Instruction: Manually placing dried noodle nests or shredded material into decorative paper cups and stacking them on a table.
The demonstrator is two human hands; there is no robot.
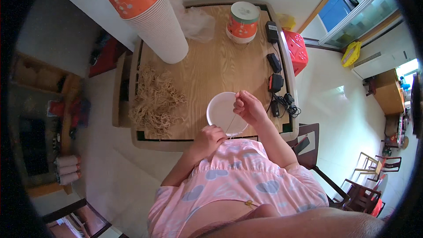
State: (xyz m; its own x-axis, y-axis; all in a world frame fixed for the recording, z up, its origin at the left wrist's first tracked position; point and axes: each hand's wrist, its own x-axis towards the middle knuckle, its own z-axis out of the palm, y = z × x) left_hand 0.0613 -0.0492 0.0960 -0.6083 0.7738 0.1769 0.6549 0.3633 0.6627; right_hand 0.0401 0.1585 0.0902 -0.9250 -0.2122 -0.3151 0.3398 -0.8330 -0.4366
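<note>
A thin string (231,123) runs between my two hands, slanting down across a white paper tub (216,108) near the front edge of the table. My right hand (251,109) is raised over the tub's right side, thumb and fingers pinched on the string's upper part. Closed fingers of my left hand (209,141) hold the lower part, at the table edge by the tub's front left rim. A short tail of string shows beside the left fingers. To the left lies a loose heap of tan twine (157,99).
A tall nested stack of paper tubs (161,28) leans at the far left, beside a crumpled clear plastic bag (198,24). Upturned orange and green tubs (243,23) stand at the back. Black adapters and cables (276,83) line the right edge of the wooden table (207,68). A red stool (295,52) stands beyond.
</note>
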